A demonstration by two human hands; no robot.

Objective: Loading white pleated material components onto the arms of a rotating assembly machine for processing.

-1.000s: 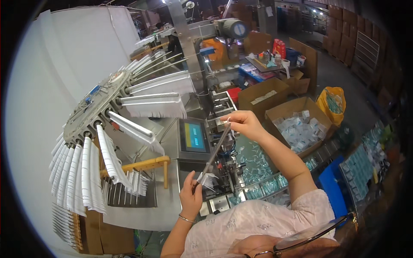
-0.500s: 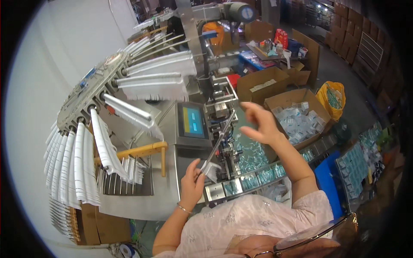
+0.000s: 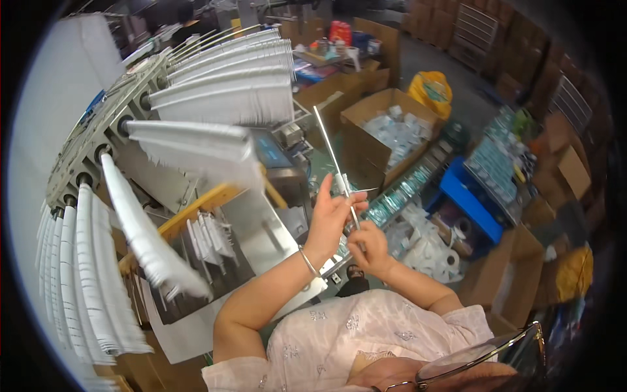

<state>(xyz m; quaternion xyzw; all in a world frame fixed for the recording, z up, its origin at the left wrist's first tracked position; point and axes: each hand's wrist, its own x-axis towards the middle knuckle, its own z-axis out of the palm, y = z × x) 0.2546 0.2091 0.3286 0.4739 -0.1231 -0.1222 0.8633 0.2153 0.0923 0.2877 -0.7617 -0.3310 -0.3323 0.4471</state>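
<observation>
A thin metal rod (image 3: pixel 328 140) stands tilted in front of me, its upper end leaning left. My left hand (image 3: pixel 330 221) is closed around its lower part, the index finger pointing up along it. Just right of and below that, my right hand (image 3: pixel 371 249) pinches the rod near its bottom end. Something small and whitish (image 3: pixel 340 184) sits on the rod above my left fingers; it is too small to make out. To the left, white pleated sheets (image 3: pixel 232 101) hang on rods from a chain-like carrier (image 3: pixel 91 144).
A yellow wooden rack (image 3: pixel 186 219) with white-wrapped rods is at left, beside a screen (image 3: pixel 269 155). Rightward lie a conveyor of teal packets (image 3: pixel 400 196), a cardboard box (image 3: pixel 356 121) of clear packets, a blue bin (image 3: pixel 467 206), white plastic rolls (image 3: pixel 424 251) and a yellow bag (image 3: pixel 431 91).
My right hand has come down from above the machine onto the rod beside my left hand. The rod now leans left instead of right. The view has turned rightward.
</observation>
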